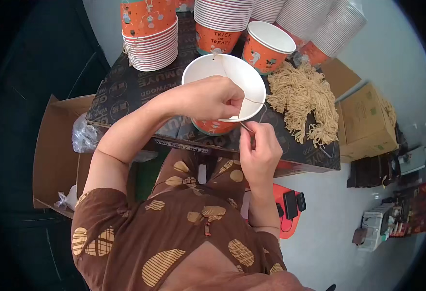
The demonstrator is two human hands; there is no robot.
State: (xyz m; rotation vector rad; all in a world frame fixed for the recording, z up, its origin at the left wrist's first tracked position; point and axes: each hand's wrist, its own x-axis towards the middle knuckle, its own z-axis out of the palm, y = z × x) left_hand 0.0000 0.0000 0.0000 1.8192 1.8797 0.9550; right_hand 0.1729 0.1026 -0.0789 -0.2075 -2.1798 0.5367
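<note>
A white-lined orange paper bucket (201, 72) stands near the front edge of the table. My left hand (218, 99) reaches across its mouth, fingers closed inside near the front rim, on a thin tan cord (252, 101) that runs out over the right rim. A small hole with a bit of cord shows at the far rim. Just outside the near right rim, my right hand (261, 148) pinches a thin, dark, rod-like piece whose full shape is hidden by the fingers. Right of the bucket lies a heap of cut tan cords (302, 97).
Behind are orange bucket stacks (150, 48), another stack (222, 17) and a bucket (266, 46). The dark printed plywood tabletop (126, 87) carries them. An open cardboard box (53, 145) stands left, another carton (368, 121) right. A red stool (290, 223) holds dark devices.
</note>
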